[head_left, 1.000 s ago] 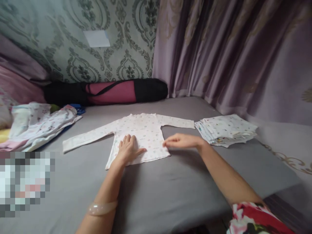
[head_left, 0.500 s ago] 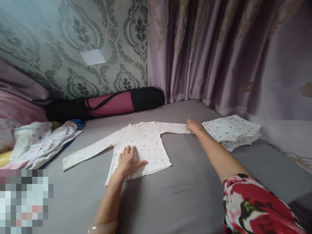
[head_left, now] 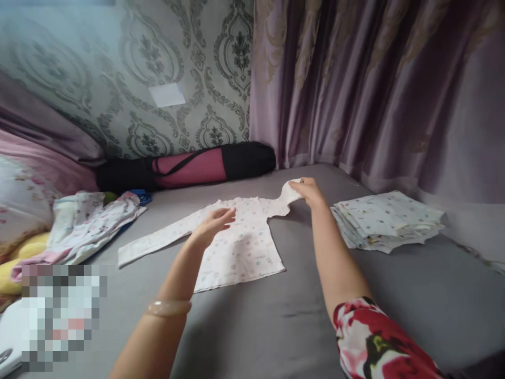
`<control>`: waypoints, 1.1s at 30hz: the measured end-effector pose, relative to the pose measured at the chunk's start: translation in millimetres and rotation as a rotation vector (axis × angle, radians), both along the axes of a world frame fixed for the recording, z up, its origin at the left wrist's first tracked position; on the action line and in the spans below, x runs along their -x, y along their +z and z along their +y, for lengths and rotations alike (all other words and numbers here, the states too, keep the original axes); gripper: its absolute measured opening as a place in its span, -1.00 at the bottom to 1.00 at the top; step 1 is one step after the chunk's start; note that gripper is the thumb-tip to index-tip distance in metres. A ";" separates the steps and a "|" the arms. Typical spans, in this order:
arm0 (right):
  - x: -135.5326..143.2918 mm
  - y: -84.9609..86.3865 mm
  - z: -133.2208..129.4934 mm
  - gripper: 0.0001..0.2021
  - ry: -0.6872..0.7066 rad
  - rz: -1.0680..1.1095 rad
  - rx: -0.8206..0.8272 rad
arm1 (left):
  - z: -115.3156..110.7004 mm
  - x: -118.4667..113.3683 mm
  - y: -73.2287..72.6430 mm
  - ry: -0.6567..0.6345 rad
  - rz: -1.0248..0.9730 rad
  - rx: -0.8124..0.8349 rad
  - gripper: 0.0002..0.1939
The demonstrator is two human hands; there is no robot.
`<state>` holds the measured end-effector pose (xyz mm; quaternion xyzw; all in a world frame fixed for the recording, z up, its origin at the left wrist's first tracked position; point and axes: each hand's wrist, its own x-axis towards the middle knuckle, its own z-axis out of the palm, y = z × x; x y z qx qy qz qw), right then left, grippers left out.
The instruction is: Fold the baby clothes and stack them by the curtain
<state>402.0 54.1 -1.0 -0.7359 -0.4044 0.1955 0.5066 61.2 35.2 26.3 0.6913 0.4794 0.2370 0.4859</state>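
- A person's right hand pinches the cuff end of one sleeve between thumb and fingers, lifting it clear of a gray sheet in a raised curve.
- The left hand, fingers loosely spread and gripping nothing, hovers above the chest of a small white patterned shirt; a pale bangle circles the wrist.
- The shirt lies spread on the sheet between the two arms, its other sleeve stretched out flat toward the person's left.
- A long black and pink bag with a black strap lies on its side along the patterned wall, its contents hidden from view.
- To the right of the shirt sits a stack of folded white printed cloths, apart from the lifted sleeve.
- At left, a loose heap of printed garments rests near a yellow item, too indistinct to identify.
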 end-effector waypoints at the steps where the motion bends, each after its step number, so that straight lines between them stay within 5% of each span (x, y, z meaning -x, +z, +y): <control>1: 11.0 1.5 5.7 -0.83 0.021 0.098 -0.051 | 4.4 -8.1 8.0 0.004 -0.109 0.058 -0.41; 6: 65.4 8.8 25.4 -0.84 0.130 0.338 -0.195 | 30.9 -50.4 29.9 0.052 -0.399 0.318 -0.48; 12: 108.0 16.5 16.7 -0.82 0.362 0.376 -0.224 | 63.1 -87.0 22.6 -0.020 -0.419 0.484 -0.41; 16: 112.5 29.7 2.7 -0.78 0.667 0.488 -0.138 | 85.3 -100.9 8.5 0.063 -0.402 0.388 -0.66; 20: 89.0 33.7 -3.5 -0.77 0.547 0.480 -0.110 | 108.5 -100.2 -3.7 0.271 -0.347 0.285 -0.80; 28: 53.3 -26.4 16.6 -0.43 0.391 -0.036 0.254 | 127.1 -76.4 -3.3 0.286 -0.411 0.206 -0.68; 33: 58.9 -54.7 28.2 -0.49 0.365 -0.120 0.361 | 124.8 -59.5 -3.1 0.297 -0.395 0.168 -0.64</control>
